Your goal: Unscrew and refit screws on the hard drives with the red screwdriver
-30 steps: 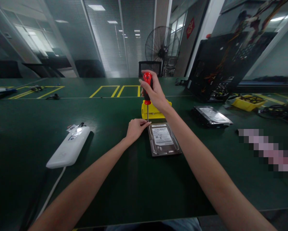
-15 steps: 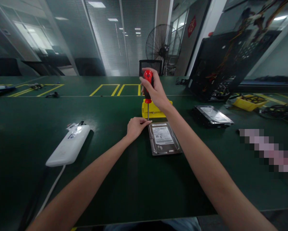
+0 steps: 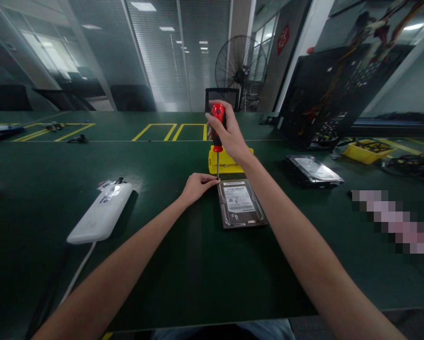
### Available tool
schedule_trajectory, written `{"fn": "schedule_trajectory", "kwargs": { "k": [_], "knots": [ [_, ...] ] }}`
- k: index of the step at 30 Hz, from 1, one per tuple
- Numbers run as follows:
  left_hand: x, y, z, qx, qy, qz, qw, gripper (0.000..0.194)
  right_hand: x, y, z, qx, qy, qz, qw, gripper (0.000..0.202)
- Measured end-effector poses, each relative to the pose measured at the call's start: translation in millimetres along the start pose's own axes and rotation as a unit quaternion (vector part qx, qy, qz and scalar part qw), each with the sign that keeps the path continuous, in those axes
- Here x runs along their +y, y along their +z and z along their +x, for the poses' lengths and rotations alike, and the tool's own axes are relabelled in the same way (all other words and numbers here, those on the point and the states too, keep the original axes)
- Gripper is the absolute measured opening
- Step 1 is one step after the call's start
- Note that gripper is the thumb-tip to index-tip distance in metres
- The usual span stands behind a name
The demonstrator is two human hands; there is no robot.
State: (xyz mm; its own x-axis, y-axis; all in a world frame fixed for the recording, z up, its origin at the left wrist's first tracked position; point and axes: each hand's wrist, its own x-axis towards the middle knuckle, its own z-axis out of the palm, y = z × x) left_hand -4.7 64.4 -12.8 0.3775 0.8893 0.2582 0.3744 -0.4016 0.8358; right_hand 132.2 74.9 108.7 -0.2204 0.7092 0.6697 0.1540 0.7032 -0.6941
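Note:
A red and black screwdriver (image 3: 218,137) stands upright, my right hand (image 3: 231,134) wrapped round its handle. Its metal shaft points down at the far left corner of a hard drive (image 3: 240,208), which lies label up on the green table. At that same corner is my left hand (image 3: 197,186), thumb and fingers pinched together by the screwdriver's tip. Whatever sits between those fingertips is too small to make out. Just behind the drive is a yellow tray (image 3: 229,160), partly covered by my right hand and forearm.
To the left lies a white box-shaped device (image 3: 101,212) with a cable. On the right are a second hard drive (image 3: 314,170), a yellow bin (image 3: 367,151) with a black part in it, and a large black computer case (image 3: 314,99). A blurred pinkish patch lies farther right.
My left hand has shifted very slightly, its fingertips edging left and down at the drive's corner. The right hand and screwdriver look nearly unchanged.

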Motion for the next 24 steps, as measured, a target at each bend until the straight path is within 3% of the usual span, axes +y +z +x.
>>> {"fn": "schedule_trajectory", "kwargs": {
  "k": [10, 17, 24],
  "knots": [
    [5.3, 3.0, -1.5, 0.032, -0.009, 0.031, 0.999, 0.028, 1.0, 2.2, 1.5, -0.005, -0.006, -0.012, 1.000, 0.042],
    [3.0, 2.0, -1.1, 0.016, -0.021, 0.013, 1.000, 0.033, -0.1, 1.3, 1.1, -0.009, -0.014, -0.019, 1.000, 0.043],
    [-3.7, 1.1, 2.0, -0.024, -0.021, -0.074, 0.997, 0.042, 3.3, 0.6, 1.7, -0.008, -0.012, -0.033, 0.999, 0.046]
  ]
}}
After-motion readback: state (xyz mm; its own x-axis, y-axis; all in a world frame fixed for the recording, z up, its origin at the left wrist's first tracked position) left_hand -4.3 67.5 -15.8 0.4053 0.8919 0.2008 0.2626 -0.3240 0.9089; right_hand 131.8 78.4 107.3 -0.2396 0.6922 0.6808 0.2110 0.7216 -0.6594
